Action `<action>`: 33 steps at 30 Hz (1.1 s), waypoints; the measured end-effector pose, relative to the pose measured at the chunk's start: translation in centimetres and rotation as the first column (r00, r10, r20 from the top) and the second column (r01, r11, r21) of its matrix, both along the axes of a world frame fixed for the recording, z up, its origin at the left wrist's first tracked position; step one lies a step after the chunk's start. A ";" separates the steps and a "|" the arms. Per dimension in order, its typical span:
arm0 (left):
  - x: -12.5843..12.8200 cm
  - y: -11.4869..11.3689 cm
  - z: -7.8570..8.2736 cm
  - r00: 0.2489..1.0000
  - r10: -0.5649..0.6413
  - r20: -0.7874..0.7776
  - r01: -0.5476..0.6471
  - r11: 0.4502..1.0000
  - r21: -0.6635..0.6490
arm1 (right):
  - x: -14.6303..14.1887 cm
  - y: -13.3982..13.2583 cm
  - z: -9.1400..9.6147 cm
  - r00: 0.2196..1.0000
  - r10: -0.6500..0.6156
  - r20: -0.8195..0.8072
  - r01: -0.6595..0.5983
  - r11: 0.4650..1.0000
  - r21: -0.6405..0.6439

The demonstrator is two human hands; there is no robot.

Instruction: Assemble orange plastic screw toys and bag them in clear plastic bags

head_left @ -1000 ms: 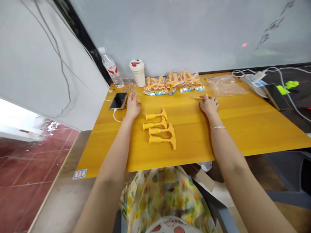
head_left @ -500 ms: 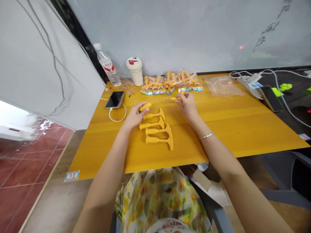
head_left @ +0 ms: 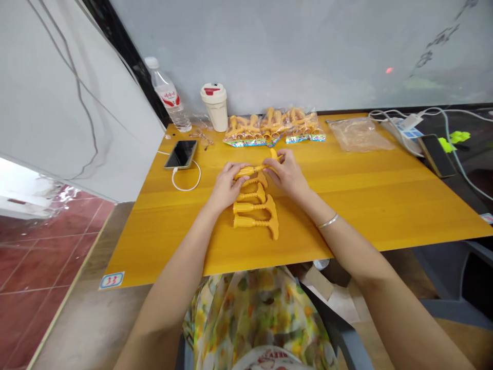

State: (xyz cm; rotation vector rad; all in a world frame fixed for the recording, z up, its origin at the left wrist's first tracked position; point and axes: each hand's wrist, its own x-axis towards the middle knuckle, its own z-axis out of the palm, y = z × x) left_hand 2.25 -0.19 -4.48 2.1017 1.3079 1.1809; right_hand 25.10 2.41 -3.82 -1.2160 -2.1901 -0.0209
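Observation:
My left hand (head_left: 226,187) is closed around a ribbed yellow cover (head_left: 245,171). My right hand (head_left: 289,174) grips a yellow T-handled corkscrew (head_left: 273,153) by its handle, its screw end pointing left. The two parts meet end to end in line between my hands; how far the screw sits inside the cover is hard to make out. Just below them, several covered yellow corkscrews (head_left: 252,222) lie in a column, handles to the right. My left fingers partly hide the upper ones.
Clear bags of yellow corkscrews (head_left: 275,128) lie along the back edge. To their left stand a lidded cup (head_left: 216,110) and a water bottle (head_left: 169,97). A phone (head_left: 181,154) with a white cable lies at left, an empty plastic bag (head_left: 360,134) at back right.
My hands have come together. The bare metal screw, seen earlier apart from the cover, is now mostly out of sight where the corkscrew meets the cover.

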 end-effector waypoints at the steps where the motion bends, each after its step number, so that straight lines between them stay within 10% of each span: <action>1: -0.1 0.0 0.0 1.000 -0.004 -0.004 0.004 1.000 0.008 | 0.1 -0.1 -0.1 0.999 0.042 -0.007 -0.042 0.999 0.000; 6: -1.0 0.5 -0.1 0.999 0.021 0.043 -0.021 1.000 0.000 | 1.5 0.1 0.1 0.964 0.266 -0.009 -0.265 0.958 -0.110; 11: -1.6 0.4 0.3 0.998 -0.053 -0.022 0.054 0.998 0.040 | 1.1 -0.3 1.0 0.965 0.169 -0.199 -0.216 0.946 -0.240; 17: -1.6 0.3 0.4 0.995 -0.072 -0.071 0.077 0.994 0.074 | -1.1 -2.0 1.7 0.808 -0.098 -0.581 -0.441 0.552 -0.707; 22: -1.7 0.8 0.0 0.998 -0.053 0.028 0.053 0.999 0.009 | -0.7 -1.7 1.6 0.819 0.132 -0.558 -0.360 0.876 -0.321; 26: -1.6 0.5 0.2 0.999 -0.048 -0.006 0.048 0.997 0.062 | 0.1 -1.3 1.3 0.949 0.192 -0.252 -0.228 0.966 -0.120; 30: -1.1 -0.1 0.6 0.993 -0.038 -0.111 0.056 0.985 0.163 | -0.6 -1.5 1.3 0.923 -0.025 -0.383 -0.127 0.923 -0.365; 33: -0.8 -0.2 0.5 0.987 -0.022 -0.159 0.058 0.972 0.226 | -1.3 -1.7 1.5 0.808 -0.172 -0.564 -0.287 0.720 -0.631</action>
